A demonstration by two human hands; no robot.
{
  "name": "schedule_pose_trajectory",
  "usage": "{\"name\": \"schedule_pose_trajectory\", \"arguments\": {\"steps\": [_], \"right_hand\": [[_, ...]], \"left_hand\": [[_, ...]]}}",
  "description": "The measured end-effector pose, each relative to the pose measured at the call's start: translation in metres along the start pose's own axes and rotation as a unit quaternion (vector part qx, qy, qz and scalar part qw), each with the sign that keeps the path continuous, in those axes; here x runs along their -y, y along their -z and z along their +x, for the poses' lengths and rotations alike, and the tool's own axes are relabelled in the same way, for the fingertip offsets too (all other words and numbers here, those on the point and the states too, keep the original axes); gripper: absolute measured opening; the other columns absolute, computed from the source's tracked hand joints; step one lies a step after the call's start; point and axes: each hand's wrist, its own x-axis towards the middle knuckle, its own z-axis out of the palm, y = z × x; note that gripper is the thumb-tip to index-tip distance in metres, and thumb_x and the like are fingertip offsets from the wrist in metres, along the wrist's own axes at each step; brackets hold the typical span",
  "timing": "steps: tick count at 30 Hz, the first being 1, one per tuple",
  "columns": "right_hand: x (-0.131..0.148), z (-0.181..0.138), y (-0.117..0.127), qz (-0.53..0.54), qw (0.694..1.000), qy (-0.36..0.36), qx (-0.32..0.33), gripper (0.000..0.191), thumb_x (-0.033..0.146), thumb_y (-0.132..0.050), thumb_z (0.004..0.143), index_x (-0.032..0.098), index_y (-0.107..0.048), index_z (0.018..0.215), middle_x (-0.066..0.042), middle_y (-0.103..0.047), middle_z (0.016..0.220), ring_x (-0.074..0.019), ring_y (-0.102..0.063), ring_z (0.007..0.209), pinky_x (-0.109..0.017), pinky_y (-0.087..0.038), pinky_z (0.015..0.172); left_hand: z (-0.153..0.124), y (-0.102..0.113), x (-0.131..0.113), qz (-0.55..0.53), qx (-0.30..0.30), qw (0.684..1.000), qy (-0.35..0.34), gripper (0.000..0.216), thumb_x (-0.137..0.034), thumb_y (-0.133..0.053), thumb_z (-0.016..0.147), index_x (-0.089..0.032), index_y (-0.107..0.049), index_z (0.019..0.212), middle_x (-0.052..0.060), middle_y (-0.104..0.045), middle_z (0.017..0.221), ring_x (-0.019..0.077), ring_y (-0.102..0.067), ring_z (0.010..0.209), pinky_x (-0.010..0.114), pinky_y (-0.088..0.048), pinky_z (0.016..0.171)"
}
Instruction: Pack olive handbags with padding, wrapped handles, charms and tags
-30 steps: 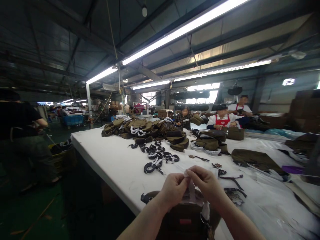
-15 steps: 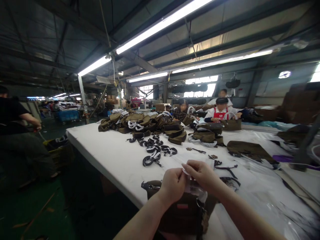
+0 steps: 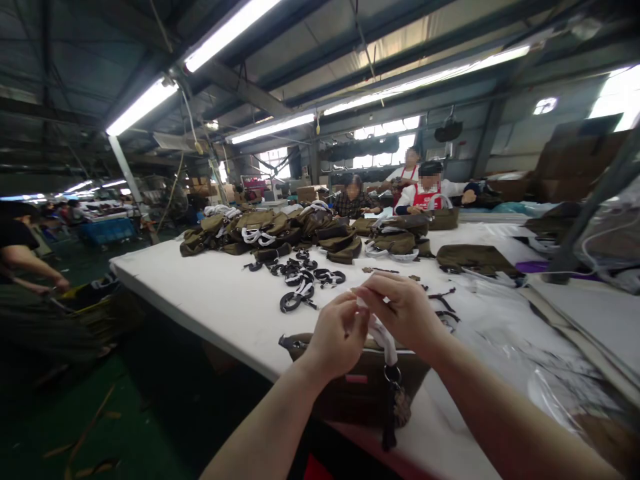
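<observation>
Directly in front of me an olive-brown handbag (image 3: 367, 393) stands at the table's near edge, with a small pink label on its front. Its handle (image 3: 385, 343) is wrapped in white material and rises between my hands. My left hand (image 3: 337, 333) and my right hand (image 3: 400, 310) meet above the bag, fingers pinched on the white wrapping at the top of the handle. Just what lies between the fingertips is partly hidden. A dark charm (image 3: 393, 403) with a metal ring and a tassel hangs from the handle's base.
Across the white table (image 3: 200, 293) lies a heap of olive bags (image 3: 270, 227). Coiled black straps (image 3: 297, 293) sit nearer, and clear plastic (image 3: 520, 353) is at right. Co-workers (image 3: 427, 190) are at the far side; another person (image 3: 30, 260) stands at left.
My hands have risen slightly off the bag, showing more of the wrapped handle and the charm's ring. The view has turned a little to the right. The person at left has bent lower.
</observation>
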Motion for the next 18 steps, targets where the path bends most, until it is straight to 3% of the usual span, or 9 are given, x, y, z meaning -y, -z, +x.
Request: {"name": "schedule_pose_trajectory", "arguments": {"steps": [3,9,13,16,18], "right_hand": [[0.004,-0.004,0.001,-0.052,0.998,0.036,-0.028,0.033,0.030,-0.048,0.098,0.019,-0.056,0.067,-0.001,-0.059,0.068,-0.0131,-0.051,0.064,-0.026,-0.035,0.063],[-0.004,-0.021,0.000,-0.056,0.995,-0.005,-0.086,0.029,0.028,-0.051,0.097,0.019,-0.057,0.069,-0.001,-0.058,0.067,-0.0133,-0.052,0.063,-0.026,-0.036,0.062],[-0.009,-0.032,0.003,-0.005,0.998,-0.034,-0.050,0.027,0.028,-0.052,0.096,0.020,-0.059,0.072,-0.001,-0.059,0.070,-0.0129,-0.053,0.065,-0.025,-0.038,0.063],[-0.007,-0.065,-0.001,0.053,0.991,-0.106,-0.063,0.020,0.025,-0.050,0.097,0.020,-0.060,0.081,0.000,-0.061,0.076,-0.0130,-0.056,0.070,-0.024,-0.041,0.067],[-0.004,-0.105,-0.012,0.073,0.982,-0.150,-0.090,0.015,0.022,-0.047,0.097,0.020,-0.059,0.087,-0.002,-0.062,0.082,-0.0142,-0.057,0.077,-0.025,-0.043,0.072]], "left_hand": [[0.003,-0.017,0.016,0.076,0.023,0.997,-0.011,0.031,-0.026,-0.041,0.095,-0.019,-0.057,0.070,0.006,-0.063,0.073,0.0181,-0.058,0.074,0.030,-0.045,0.071],[-0.003,-0.036,0.043,0.088,0.027,0.994,-0.054,0.027,-0.026,-0.041,0.098,-0.018,-0.065,0.092,0.008,-0.068,0.087,0.0178,-0.061,0.086,0.028,-0.047,0.079],[-0.004,-0.037,0.045,0.127,0.021,0.991,-0.048,0.023,-0.023,-0.045,0.097,-0.017,-0.067,0.097,0.008,-0.071,0.092,0.0176,-0.064,0.089,0.028,-0.049,0.081],[-0.011,-0.030,0.047,0.170,-0.022,0.983,-0.065,0.026,-0.020,-0.052,0.094,-0.017,-0.063,0.116,0.010,-0.069,0.113,0.0194,-0.063,0.106,0.032,-0.049,0.096],[-0.022,-0.023,0.050,0.211,-0.097,0.971,-0.059,0.038,-0.024,-0.061,0.089,-0.015,-0.058,0.126,0.014,-0.064,0.125,0.0239,-0.058,0.118,0.038,-0.046,0.104]]}}
